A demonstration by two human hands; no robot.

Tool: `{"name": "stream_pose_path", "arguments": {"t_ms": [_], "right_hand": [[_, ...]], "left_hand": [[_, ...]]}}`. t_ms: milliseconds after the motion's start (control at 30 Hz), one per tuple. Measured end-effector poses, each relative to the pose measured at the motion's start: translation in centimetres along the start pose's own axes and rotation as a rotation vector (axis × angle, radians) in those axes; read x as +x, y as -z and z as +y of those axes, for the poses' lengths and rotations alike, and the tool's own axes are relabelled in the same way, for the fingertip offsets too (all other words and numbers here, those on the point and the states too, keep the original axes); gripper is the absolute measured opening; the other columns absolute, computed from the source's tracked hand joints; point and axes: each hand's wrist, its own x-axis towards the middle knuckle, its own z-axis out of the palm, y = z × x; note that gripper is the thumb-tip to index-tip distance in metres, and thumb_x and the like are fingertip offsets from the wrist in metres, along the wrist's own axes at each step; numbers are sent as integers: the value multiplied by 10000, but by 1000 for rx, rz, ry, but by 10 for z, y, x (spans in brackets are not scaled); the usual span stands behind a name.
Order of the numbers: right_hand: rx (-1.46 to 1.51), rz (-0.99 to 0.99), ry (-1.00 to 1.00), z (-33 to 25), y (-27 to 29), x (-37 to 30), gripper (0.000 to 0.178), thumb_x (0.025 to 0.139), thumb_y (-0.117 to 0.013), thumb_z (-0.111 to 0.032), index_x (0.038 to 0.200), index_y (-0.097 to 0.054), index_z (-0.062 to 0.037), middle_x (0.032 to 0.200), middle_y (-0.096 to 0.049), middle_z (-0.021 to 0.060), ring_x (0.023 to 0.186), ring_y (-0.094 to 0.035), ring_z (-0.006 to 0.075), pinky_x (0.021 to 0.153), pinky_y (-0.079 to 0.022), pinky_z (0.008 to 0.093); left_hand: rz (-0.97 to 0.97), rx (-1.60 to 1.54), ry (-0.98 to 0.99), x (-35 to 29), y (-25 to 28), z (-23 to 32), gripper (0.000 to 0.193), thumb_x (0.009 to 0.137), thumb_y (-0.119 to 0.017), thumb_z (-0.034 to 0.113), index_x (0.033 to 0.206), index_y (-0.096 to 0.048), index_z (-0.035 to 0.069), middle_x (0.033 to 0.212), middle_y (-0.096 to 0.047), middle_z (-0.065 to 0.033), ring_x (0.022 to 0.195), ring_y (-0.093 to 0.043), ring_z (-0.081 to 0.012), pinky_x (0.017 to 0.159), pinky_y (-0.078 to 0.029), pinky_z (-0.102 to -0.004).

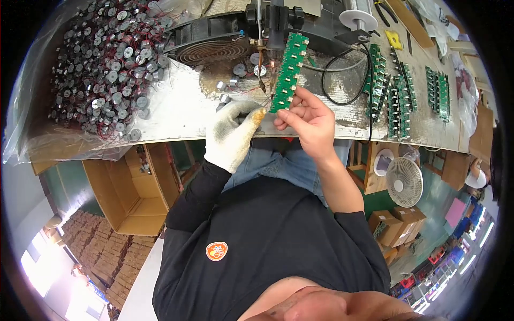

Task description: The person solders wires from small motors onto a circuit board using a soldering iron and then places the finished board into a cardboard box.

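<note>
I see green circuit board [289, 72] upper centre, long axis rising steeply up-right | right hand [313, 122] nearer, pinching its lower end | gloved left hand [230, 131] just lower-left, fingers curled, contents: can't tell

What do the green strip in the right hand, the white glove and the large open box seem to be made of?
Green strip: probably circuit-board laminate, semi-glossy; it looks flat, stiff and green-coated. White glove: likely matte fabric, softly creased; fibre unclear. Open box: apparently cardboard, dull brown, with folded edges.
</note>
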Motion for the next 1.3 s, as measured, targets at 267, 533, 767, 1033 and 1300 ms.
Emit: {"name": "stream_pose_path", "arguments": {"t_ms": [267, 533, 767, 1033, 1300], "right_hand": [[22, -20, 41, -4, -5, 2, 510, 817, -589, 136, 1294, -444, 27, 980, -597, 156, 755, -662, 212, 622, -568, 296], [39, -31, 62, -4, -6, 6, 501, 815, -590, 137, 1281, -445, 21, 978, -600, 158, 753, -662, 211, 618, -568, 290], [50, -12, 58, -4, -8, 8, 492, 817, -583, 137, 1274, -438, 23, 972, -600, 160, 745, -661, 215, 613, -566, 291], [51, -7, 52, -10, -11, 7, 488, 815, -580, 140, 1268, -441, 22, 969, -593, 159, 750, -660, 218, 614, -568, 299], [23, 10, 64, -4, -9, 8, 491, 810, -584, 146, 1266, -448, 25, 958, -583, 141, 756, -659, 216, 615, -567, 295]], "left_hand": [[-1, -197, 116, 7, -5, -1, 163, 853, -644, 124, 897, -641, -33, 811, -646, -62, 728, -597, -98, 644, -478, -238], [8, -474, 192, 10, -8, -1, 152, 857, -630, 112, 892, -584, -29, 824, -647, -89, 735, -615, -111, 651, -502, -240], [45, -448, 151, 11, -8, -3, 158, 847, -639, 104, 898, -593, -38, 826, -648, -89, 733, -615, -110, 653, -504, -240], [48, -400, 159, 11, -6, -3, 132, 839, -647, 91, 892, -612, -25, 816, -648, -68, 731, -605, -104, 658, -493, -246], [67, -420, 132, 10, -10, -6, 139, 840, -654, 97, 883, -621, -31, 806, -649, -71, 717, -602, -105, 648, -490, -241]]}}
